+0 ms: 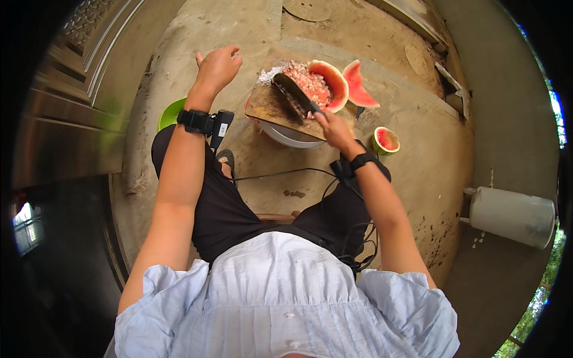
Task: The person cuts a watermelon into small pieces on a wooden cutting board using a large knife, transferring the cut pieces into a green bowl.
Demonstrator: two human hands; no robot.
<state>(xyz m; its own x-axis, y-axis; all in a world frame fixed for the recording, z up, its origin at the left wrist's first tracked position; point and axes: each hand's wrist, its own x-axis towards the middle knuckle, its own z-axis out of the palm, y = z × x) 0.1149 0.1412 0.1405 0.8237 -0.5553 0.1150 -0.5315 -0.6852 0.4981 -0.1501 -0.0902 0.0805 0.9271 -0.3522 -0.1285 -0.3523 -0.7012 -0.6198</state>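
Observation:
A kitchen knife (pixel 293 91) with a dark, broad blade is gripped by its handle in my right hand (pixel 333 129). Its blade lies over the wooden cutting board (pixel 264 105), along the near side of a heap of chopped pinkish-white pieces (pixel 311 83). Against the heap's right side rests a hollowed watermelon rind (pixel 338 85), tipped on its side. Beyond it is a pointed piece of watermelon rind (pixel 359 87) with red flesh. My left hand (pixel 219 67) is raised to the left of the board, fingers partly spread, holding nothing.
Beneath the board is a pale basin (pixel 291 136). A small cut watermelon end (pixel 386 141) stands on the concrete floor to the right. Part of a green bowl (pixel 170 114) shows behind my left forearm. A black cable (pixel 277 172) crosses between my legs.

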